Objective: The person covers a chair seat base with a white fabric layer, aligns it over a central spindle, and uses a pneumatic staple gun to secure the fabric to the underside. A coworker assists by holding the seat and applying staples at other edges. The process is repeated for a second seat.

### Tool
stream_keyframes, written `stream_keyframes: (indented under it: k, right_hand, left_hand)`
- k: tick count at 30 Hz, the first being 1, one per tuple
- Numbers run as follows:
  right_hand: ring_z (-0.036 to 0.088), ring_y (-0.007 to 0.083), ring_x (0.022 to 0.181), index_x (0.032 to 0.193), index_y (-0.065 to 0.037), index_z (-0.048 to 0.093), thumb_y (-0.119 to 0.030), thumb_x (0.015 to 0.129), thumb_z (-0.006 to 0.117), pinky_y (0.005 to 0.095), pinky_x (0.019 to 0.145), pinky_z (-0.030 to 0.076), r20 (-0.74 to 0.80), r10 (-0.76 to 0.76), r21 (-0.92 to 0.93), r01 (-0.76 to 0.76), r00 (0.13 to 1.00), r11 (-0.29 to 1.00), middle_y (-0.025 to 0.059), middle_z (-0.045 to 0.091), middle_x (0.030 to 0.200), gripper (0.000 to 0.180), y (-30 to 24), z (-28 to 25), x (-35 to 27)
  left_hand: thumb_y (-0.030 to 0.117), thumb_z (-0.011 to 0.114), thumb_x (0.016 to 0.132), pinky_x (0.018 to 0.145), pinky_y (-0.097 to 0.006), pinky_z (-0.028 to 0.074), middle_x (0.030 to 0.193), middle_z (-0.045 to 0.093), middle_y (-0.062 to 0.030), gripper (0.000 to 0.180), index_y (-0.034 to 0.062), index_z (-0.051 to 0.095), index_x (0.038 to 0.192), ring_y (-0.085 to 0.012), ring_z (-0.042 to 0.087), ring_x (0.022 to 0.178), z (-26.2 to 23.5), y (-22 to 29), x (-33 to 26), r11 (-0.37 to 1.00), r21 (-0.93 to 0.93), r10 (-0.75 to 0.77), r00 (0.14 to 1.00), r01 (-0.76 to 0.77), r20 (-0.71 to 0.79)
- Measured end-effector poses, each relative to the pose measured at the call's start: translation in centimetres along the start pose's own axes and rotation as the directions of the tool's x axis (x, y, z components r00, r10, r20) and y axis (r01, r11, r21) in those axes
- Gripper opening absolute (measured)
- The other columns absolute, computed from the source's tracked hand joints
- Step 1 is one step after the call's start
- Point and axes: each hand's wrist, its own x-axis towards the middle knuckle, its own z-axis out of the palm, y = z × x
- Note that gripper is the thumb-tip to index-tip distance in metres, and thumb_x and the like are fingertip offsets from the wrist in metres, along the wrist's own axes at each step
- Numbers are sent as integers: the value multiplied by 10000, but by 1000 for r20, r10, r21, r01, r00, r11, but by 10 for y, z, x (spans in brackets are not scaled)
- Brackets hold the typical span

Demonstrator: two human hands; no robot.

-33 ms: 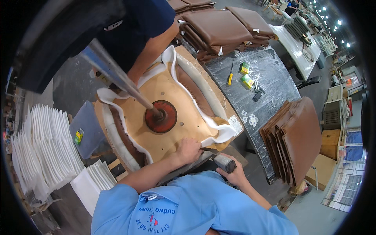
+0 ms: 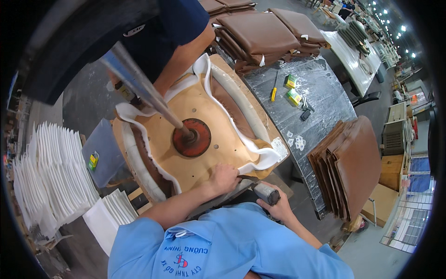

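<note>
A wooden seat panel [image 2: 179, 173] lies underside up, with white padding [image 2: 253, 166] and brown covering [image 2: 230, 111] turned up around its edges. A red round plate [image 2: 199, 139] on a metal rod [image 2: 147, 93] rests on its middle. At the near edge, my left hand [image 2: 225, 179] has its fingers curled on the white padding. Just right of it, my right hand [image 2: 281, 208] grips a grey-bodied tool that looks like a staple gun [image 2: 265, 191], its front end against the panel's near edge, partly hidden.
Across the panel a co-worker's arm [image 2: 183, 65] reaches in, with a dark power tool [image 2: 126, 92] beside it. A plastic-covered table [image 2: 302, 135] at right carries a yellow screwdriver [image 2: 273, 93], small boxes [image 2: 293, 96] and brown covers [image 2: 348, 162]. White sheets [image 2: 58, 172] stand at left.
The co-worker's dark tool and hand have come further into view beside the rod. The rod and panel have shifted very slightly. My hands stay in place.
</note>
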Motion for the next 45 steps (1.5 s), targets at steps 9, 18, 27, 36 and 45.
stream_keyframes:
  k: [9,18,27,36,45]
  right_hand:
    - [703,222,1218,1507,-22,631,-149,890,920,373,1042,564,1,70,13,-70,998,997,114,744,1330,694,-16,9,0]
    - [676,160,597,1238,7,687,-127,981,830,339,519,536,176,367,146,-393,914,908,48,687,857,323,-74,6,57]
    - [678,156,574,1014,4,703,-224,991,824,334,508,518,183,349,-146,-326,919,934,53,679,711,260,-100,10,109]
    - [694,167,588,977,6,716,-244,971,828,333,524,529,222,335,-191,-296,916,936,62,689,718,274,-95,10,117]
    - [679,159,560,978,7,710,-239,970,829,326,497,514,201,318,-163,-288,927,944,53,675,710,273,-94,16,126]
  left_hand:
    - [148,804,866,718,-495,494,805,622,-113,181,93,654,781,-353,637,774,20,-13,-8,953,-177,102,810,-246,-578]
    - [252,736,923,894,-530,463,848,660,-92,221,111,736,752,-313,632,996,28,-28,0,983,-144,35,884,-115,-466]
    - [280,756,907,916,-503,443,890,667,-70,202,116,740,791,-318,605,1026,27,-29,3,978,-208,-80,861,-31,-503]
    - [236,725,886,901,-463,487,894,706,-72,168,120,770,773,-306,630,1027,30,-27,8,987,-157,-76,801,-23,-594]
    - [269,691,930,883,-469,468,910,678,-83,199,146,730,778,-308,608,1000,33,-28,10,998,-55,-37,831,8,-555]
